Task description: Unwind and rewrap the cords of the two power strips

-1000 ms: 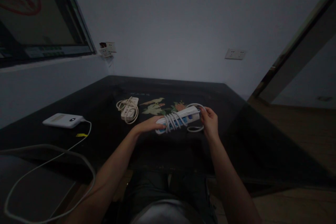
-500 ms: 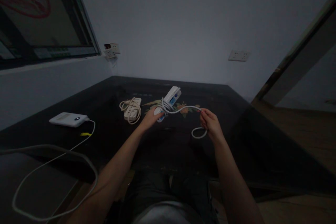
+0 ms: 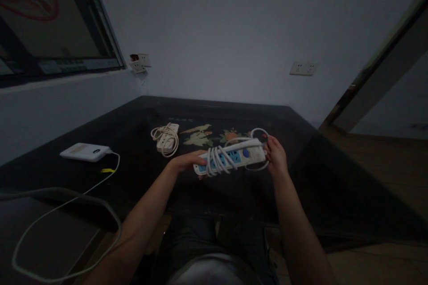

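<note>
A white power strip (image 3: 256,153) with blue sockets is held above the dark table, lying nearly level from left to right. My left hand (image 3: 189,159) is closed around its left end, thumb on top. Several turns of its grey-white cord (image 3: 217,160) wrap the strip's left half. At the strip's right end, my right hand (image 3: 276,153) is closed on the loose part of the cord, which loops above and below the strip near the fingers. The cord's plug cannot be made out.
On the dark table (image 3: 214,200) with a painted flower pattern, a second power strip (image 3: 172,131) lies wrapped in its own cord. Farther left is a white power bank (image 3: 85,152) with a white cable (image 3: 100,183) running off the front edge. Wall sockets (image 3: 303,68) sit behind.
The power strip has turned from steeply tilted to nearly level, its sockets now facing me. My right hand has come closer to the strip's end with the cord, whose free stretch is shorter.
</note>
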Demonstrator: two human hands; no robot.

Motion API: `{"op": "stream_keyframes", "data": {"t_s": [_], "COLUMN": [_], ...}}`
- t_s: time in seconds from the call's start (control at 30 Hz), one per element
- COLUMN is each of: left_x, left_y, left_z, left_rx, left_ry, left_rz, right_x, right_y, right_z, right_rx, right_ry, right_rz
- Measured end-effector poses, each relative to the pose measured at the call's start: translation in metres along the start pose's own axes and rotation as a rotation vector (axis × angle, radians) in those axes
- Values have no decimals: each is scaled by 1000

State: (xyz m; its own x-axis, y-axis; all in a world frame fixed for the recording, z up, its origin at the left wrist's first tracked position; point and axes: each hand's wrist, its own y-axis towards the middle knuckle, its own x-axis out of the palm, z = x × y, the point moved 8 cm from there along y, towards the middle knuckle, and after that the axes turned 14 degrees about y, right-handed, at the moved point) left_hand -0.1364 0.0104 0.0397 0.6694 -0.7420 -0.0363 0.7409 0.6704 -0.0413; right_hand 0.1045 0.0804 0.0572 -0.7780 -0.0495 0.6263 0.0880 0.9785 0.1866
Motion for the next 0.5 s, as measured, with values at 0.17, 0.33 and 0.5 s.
{"op": "stream_keyframes", "data": {"t_s": [0.17, 0.33, 0.5], "left_x": [-36, -66, -55], "left_y": [1, -3, 1], "left_z": [18, 17, 18], "left_rx": [273, 339, 325], "left_ry": [-200, -251, -198], "left_rz": [343, 705, 641], "right_x": [10, 14, 3], "right_y": [-4, -5, 3], "right_z": [14, 27, 29], "right_rx": [137, 180, -45], "right_ry": [-88, -310, -948], "right_rz": [-115, -221, -171]}}
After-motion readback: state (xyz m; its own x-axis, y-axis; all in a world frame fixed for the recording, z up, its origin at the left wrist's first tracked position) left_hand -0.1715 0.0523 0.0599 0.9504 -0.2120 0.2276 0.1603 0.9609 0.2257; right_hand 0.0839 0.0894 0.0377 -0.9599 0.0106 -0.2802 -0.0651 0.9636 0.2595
